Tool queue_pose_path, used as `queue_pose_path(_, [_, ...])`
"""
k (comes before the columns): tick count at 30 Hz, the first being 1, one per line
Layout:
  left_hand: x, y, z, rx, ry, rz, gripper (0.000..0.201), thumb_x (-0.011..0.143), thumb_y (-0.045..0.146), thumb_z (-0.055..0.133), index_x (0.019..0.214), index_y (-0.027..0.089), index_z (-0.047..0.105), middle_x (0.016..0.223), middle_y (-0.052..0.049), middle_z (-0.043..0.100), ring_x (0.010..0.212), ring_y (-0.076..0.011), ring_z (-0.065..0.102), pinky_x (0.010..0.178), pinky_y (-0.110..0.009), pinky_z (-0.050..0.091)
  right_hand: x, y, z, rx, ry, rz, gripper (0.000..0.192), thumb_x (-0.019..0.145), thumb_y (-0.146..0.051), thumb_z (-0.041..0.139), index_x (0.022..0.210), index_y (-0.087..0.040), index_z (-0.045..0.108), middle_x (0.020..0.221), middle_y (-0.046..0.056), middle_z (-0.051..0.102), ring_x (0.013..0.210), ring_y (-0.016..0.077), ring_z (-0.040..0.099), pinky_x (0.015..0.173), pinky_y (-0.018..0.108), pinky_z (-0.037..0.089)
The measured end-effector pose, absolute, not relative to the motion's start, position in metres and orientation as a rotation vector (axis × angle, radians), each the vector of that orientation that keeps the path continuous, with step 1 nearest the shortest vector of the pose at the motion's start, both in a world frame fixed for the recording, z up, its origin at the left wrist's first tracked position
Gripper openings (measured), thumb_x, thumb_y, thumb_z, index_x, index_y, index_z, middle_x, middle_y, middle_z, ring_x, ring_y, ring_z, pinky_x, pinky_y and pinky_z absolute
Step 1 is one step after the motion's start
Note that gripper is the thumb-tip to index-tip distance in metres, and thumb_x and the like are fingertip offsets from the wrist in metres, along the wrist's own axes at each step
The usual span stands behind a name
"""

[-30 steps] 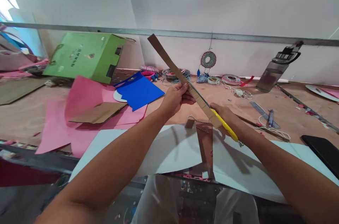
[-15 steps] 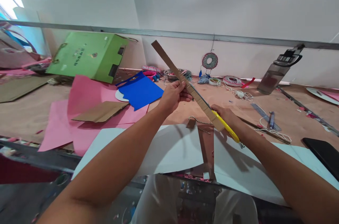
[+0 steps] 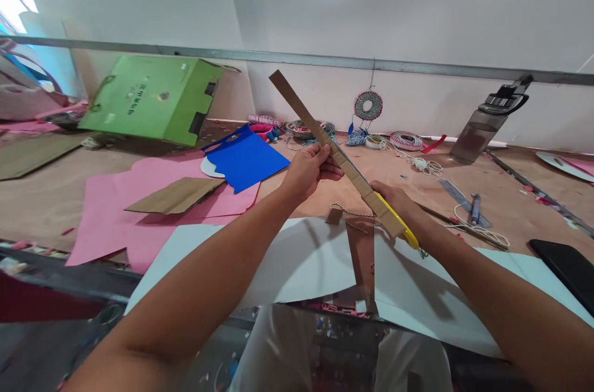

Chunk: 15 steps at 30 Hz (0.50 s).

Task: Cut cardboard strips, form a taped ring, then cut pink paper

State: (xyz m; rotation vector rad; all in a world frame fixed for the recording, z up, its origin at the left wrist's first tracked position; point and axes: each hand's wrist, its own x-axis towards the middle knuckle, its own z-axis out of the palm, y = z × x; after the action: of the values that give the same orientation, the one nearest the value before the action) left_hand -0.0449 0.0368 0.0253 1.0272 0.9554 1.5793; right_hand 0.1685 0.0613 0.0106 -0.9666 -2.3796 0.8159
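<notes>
My left hand (image 3: 316,170) pinches a long, narrow cardboard strip (image 3: 352,175) near its middle. The strip slants from upper left to lower right above the table. Closed around a yellow-handled utility knife (image 3: 404,232), my right hand (image 3: 393,199) is at the strip's lower end. The knife's thin grey blade lies along the strip's right edge, partly hidden by the cardboard. Below the hands, a small brown cardboard piece (image 3: 335,216) lies by a twisted cord (image 3: 355,214) at the edge of a white sheet (image 3: 306,262).
Pink sheets (image 3: 104,213), a cardboard piece (image 3: 174,195) and a blue sheet (image 3: 253,160) lie left. A green box (image 3: 148,98) stands behind them. Rightward are a water bottle (image 3: 480,132), white string (image 3: 424,166), a ruler (image 3: 457,197), a pen (image 3: 476,209) and a black phone (image 3: 563,271).
The cardboard strip has shifted slightly right and down along the knife, together with my left hand. My right hand stays almost in place. The raised pink sheet on the left has dropped flatter.
</notes>
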Motion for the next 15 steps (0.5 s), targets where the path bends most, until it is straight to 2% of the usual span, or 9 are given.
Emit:
queue_pose_path(6, [-0.0484,0.0391,0.0221,1.028,0.948,1.558,0.023,0.091,0.033,0.057,0.081,0.013,0.056,0.062,-0.004,0.067,0.048,-0.0128,0.064,0.050,-0.022,0.055,0.1671,0.0616,0.0142,-1.064,-2.322,0.911,0.018,0.069,-0.033,0.044,0.076,-0.020,0.055,0.069,0.001,0.060,0.065,0.0172,0.052,0.059,0.027,0.036])
queue_pose_path(15, [-0.0485,0.0401,0.0220,1.053,0.960,1.582,0.019,0.092,0.027,0.056,0.079,0.013,0.055,0.062,-0.004,0.067,0.046,-0.0120,0.063,0.046,-0.021,0.053,0.1718,0.0689,0.0058,-1.045,-2.457,0.784,0.016,0.072,-0.031,0.051,0.085,-0.022,0.055,0.068,-0.002,0.061,0.062,0.0154,0.050,0.056,0.024,0.036])
